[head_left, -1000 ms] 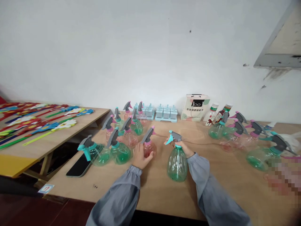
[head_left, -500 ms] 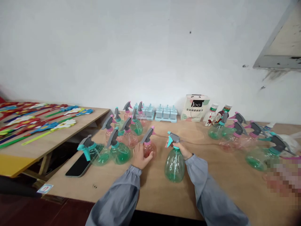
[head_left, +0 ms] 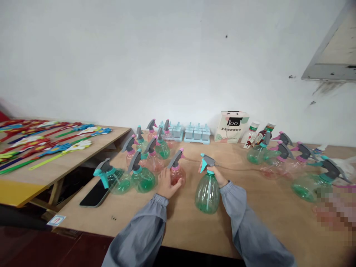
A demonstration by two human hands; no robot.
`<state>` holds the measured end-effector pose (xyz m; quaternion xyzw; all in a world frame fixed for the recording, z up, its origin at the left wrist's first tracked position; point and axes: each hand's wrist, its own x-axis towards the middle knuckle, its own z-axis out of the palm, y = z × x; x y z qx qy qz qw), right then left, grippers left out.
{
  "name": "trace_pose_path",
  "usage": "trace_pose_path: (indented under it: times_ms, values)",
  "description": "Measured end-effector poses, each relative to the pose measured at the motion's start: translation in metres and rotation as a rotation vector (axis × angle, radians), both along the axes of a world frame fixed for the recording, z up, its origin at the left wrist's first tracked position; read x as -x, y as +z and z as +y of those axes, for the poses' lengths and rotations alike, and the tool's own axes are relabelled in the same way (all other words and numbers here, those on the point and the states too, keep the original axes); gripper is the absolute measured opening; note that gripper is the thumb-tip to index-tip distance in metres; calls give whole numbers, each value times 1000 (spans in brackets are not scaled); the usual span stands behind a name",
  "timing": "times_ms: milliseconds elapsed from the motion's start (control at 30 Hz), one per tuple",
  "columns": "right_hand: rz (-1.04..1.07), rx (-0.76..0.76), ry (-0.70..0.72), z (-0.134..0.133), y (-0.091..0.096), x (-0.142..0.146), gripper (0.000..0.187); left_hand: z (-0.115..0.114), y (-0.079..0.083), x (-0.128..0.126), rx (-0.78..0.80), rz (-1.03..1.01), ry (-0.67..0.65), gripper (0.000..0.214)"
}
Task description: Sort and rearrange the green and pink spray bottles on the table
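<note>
**Two hands, two spray bottles on a plywood bench**

At far left, a separate wooden side table (head_left: 63, 168) carries rows of colourful plastic hand-shaped clappers (head_left: 41, 142). A flat black phone (head_left: 94, 194) lies at the left edge of the long plywood bench (head_left: 180, 230). Just beside the phone stands a cluster of clear green and pink trigger bottles (head_left: 143, 163).

At the right end of that cluster, the left hand (head_left: 166, 184) curls around the belly of a clear pink plastic spray bottle (head_left: 178, 173) with a grey trigger head. The bottle stands upright on the bench.

Close to its right, the right hand (head_left: 219, 177) is clamped on the neck of a clear green plastic spray bottle (head_left: 207, 193), just under its teal and grey trigger. This bottle also stands upright on the wood, near the front middle of the bench. The two hands are apart, each on its own bottle, and both arms wear grey sleeves.

Against the wall behind sit pale blue plastic ice-lolly moulds (head_left: 194, 132), a white printed carton (head_left: 231, 127) and two small labelled drink bottles (head_left: 256, 134). Further right, a second group of spray bottles (head_left: 283, 157) lies and leans across the bench.
</note>
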<state>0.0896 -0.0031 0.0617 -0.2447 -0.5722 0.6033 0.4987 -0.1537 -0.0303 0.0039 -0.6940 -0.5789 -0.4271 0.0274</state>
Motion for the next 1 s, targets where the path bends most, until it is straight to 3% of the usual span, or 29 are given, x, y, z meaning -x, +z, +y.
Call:
trace_pose_path:
  times_ms: [233,500,767,933,1000]
  values:
    - [-39,12,-15,0,2,-2,38,-2,3,0,10,-7,-13,57]
    - [-18,13,-25,-4,6,2,37,-2,4,0,13,-11,-13,59]
    - [-21,-52,-297,-3,1,-8,23,-1,2,0,23,-6,-14,57]
    - [-144,-49,-394,-16,-1,-43,28,-1,3,1,11,-17,-28,58]
    - [-178,-45,-515,-25,-1,-65,30,-1,3,1,11,-18,-31,59]
